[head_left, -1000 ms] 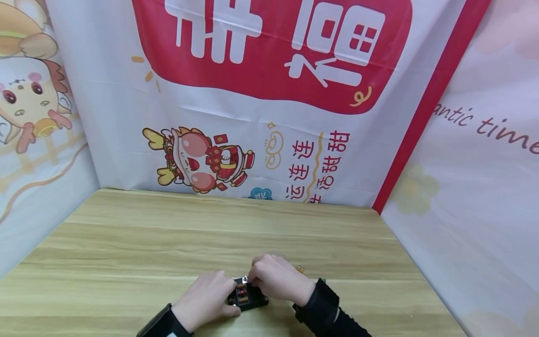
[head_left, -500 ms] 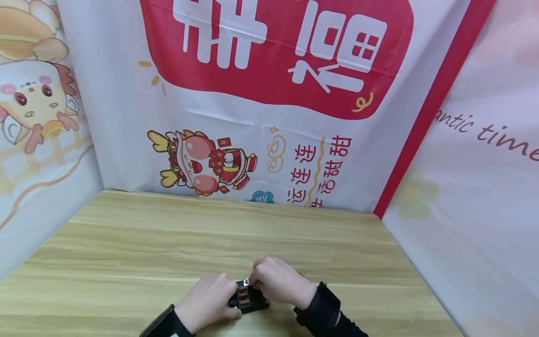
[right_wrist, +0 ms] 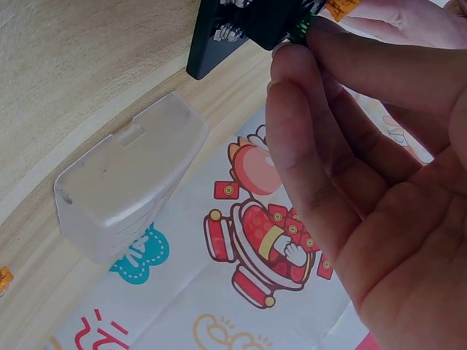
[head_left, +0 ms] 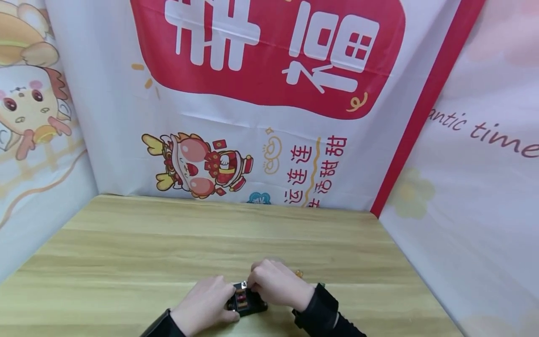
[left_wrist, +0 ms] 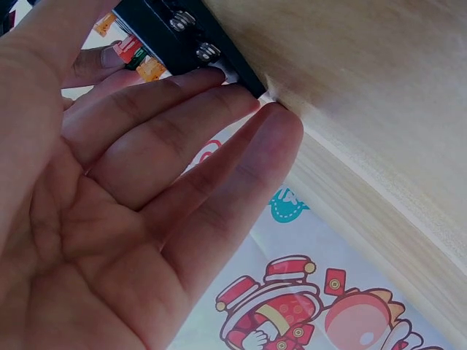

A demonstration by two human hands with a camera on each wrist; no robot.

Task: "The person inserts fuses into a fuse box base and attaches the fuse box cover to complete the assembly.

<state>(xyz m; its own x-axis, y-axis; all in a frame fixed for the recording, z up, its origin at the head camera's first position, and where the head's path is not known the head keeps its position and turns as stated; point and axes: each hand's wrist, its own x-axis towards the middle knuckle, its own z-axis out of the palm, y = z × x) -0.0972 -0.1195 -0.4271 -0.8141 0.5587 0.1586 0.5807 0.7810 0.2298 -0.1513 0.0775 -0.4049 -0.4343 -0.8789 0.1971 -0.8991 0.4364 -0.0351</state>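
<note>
A black fuse box (head_left: 255,305) with a row of coloured blade fuses lies on the table between both hands. My left hand (head_left: 206,299) grips its left end, thumb on the near side and fingers on the far side. In the left wrist view, metal screw terminals line the black base (left_wrist: 191,45), and orange fuses (left_wrist: 152,69) and a red fuse (left_wrist: 128,49) stick out. My right hand (head_left: 278,283) is over the box's right part. The right wrist view shows its thumb and fingertips pinching a green blade fuse (right_wrist: 300,28) at the slots, mostly hidden by the fingers.
A translucent plastic cover (right_wrist: 131,175) lies on the table beyond my right hand. One loose orange fuse (head_left: 299,273) is just past that hand, and a small green piece (head_left: 322,284) shows by the right wrist strap. Printed cloth walls (head_left: 236,117) enclose the wooden table (head_left: 202,243).
Both hands stay at the fuse box in nearly the same pose. The head view has shifted slightly; nothing has visibly been let go or taken hold of.
</note>
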